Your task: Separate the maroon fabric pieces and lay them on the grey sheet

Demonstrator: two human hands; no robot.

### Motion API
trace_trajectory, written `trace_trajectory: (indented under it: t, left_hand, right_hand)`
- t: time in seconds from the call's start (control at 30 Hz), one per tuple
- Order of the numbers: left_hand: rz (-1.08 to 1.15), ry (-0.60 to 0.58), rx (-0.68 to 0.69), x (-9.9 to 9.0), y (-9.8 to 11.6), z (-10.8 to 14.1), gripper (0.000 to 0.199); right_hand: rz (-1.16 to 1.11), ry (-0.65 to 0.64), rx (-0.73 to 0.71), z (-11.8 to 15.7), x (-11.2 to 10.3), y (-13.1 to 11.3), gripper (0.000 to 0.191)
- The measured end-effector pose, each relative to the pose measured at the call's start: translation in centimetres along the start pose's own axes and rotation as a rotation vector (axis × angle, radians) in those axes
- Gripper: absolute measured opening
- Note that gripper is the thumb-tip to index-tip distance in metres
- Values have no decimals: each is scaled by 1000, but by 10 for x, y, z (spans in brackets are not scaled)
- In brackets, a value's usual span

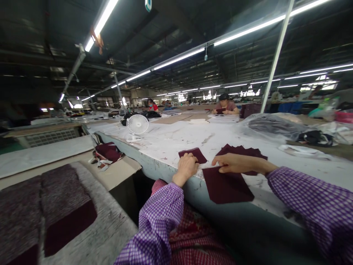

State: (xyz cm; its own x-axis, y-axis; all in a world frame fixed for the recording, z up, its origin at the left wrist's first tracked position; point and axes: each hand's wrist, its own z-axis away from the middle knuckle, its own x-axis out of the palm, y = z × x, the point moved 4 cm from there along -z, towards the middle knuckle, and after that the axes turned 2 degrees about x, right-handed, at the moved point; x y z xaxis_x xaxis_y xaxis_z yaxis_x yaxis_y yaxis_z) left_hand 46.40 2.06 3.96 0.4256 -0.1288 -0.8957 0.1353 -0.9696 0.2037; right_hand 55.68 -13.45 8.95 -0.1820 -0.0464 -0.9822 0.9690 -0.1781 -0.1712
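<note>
My left hand point(188, 168) rests at the table's near edge, its fingers curled down onto a small maroon fabric piece point(200, 154). To its right, my right hand point(234, 162) has thumb and fingers closed at the top edge of a larger maroon fabric piece point(228, 187), which hangs over the table edge. Behind the right wrist lies a fanned stack of maroon fabric pieces point(242, 150) with pointed corners, partly covered by my forearm. Both sleeves are purple checked cloth.
The white-topped table point(171, 138) carries a small white fan point(138, 124) and clear plastic sheeting point(270, 123). At left, a bench holds maroon fabric panels point(66, 195); a maroon cloth bundle point(109, 152) lies on cardboard point(121, 173). A co-worker point(227, 106) sits across the table.
</note>
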Motion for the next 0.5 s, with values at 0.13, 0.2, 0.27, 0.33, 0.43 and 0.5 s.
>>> trace_trajectory:
  t: [0.13, 0.2, 0.27, 0.33, 0.43, 0.5]
  left_hand:
    - [-81, 13, 23, 3, -2, -4, 23]
    - [-92, 23, 34, 4, -5, -5, 25]
    - [-93, 34, 44, 5, -5, -6, 25]
    - [-69, 45, 40, 3, -4, -5, 24]
    - [51, 57, 21, -3, 5, 3, 22]
    - [163, 53, 20, -10, 15, 12, 20]
  right_hand:
    - [5, 211, 231, 9, -22, 75, 35]
    - [83, 295, 418, 17, -24, 114, 44]
    - [209, 392, 526, 23, -22, 135, 51]
    - [286, 471, 465, 25, -18, 130, 50]
    - [179, 433, 143, 16, -10, 82, 41]
    - [81, 306, -40, 7, -3, 41, 44]
